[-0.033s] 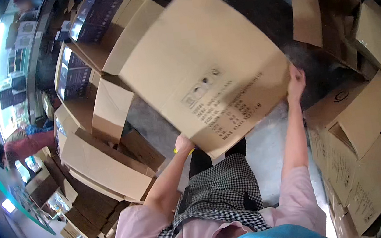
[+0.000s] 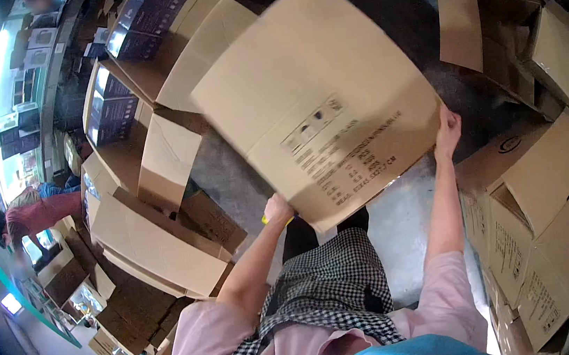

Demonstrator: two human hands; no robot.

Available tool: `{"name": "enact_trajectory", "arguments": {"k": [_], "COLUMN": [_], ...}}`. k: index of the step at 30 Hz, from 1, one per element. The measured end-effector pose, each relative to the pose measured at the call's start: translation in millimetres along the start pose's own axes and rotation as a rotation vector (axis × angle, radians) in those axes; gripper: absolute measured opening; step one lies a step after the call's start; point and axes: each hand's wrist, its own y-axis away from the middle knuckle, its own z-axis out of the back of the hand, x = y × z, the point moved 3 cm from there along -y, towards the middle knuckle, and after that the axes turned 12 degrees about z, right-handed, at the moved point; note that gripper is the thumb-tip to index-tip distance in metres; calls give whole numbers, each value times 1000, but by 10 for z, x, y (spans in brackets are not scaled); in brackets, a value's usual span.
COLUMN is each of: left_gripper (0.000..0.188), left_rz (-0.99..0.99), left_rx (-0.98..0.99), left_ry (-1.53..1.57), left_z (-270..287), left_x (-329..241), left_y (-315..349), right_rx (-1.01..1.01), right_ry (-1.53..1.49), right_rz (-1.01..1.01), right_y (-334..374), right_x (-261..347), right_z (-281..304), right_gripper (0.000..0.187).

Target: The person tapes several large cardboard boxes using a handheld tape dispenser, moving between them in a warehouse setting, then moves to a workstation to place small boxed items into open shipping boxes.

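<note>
Between my hands hangs a large brown cardboard carton (image 2: 314, 69), tilted, its printed face toward me. A crease crosses it, and its depth is hidden. My left hand (image 2: 278, 210) is closed at its lower left edge; a bit of something yellow (image 2: 267, 219) shows at that hand, too small to name. Gripping the lower right corner is my right hand (image 2: 448, 131), with the fingers partly behind the board. Just left of the carton stands an open box (image 2: 170, 155) with its flap raised.
Open cartons (image 2: 159, 244) line the left side, some holding dark printed boxes (image 2: 147, 18). To the right are more cartons (image 2: 562, 216) and an open one (image 2: 459, 17) further off. A person in a red top (image 2: 43, 219) bends over at far left. Grey floor (image 2: 401, 217) shows below.
The carton has shifted slightly to the right and turned a little. Both my hands moved with it, keeping their hold.
</note>
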Motion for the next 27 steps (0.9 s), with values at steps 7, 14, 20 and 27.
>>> {"name": "enact_trajectory", "arguments": {"k": [7,14,20,27], "left_gripper": [67,47,43,43], "left_rz": [-180,-655,-792,-812], "left_rx": [-43,159,502,446], "left_ry": [-91,255,474,349], "left_z": [884,1804,1469,1072], "left_x": [20,223,-136,-437], "left_y": [466,1734,2204,2414], "right_rx": [-105,473,544,560], "right_ry": [716,-228,-1020,-684], "right_rz": [264,-258,-609,-602], "right_y": [408,2471,2994,2805], "right_x": [-23,1222,1630,1203], "right_z": [907,70,210,408], "right_gripper": [68,52,47,30]}}
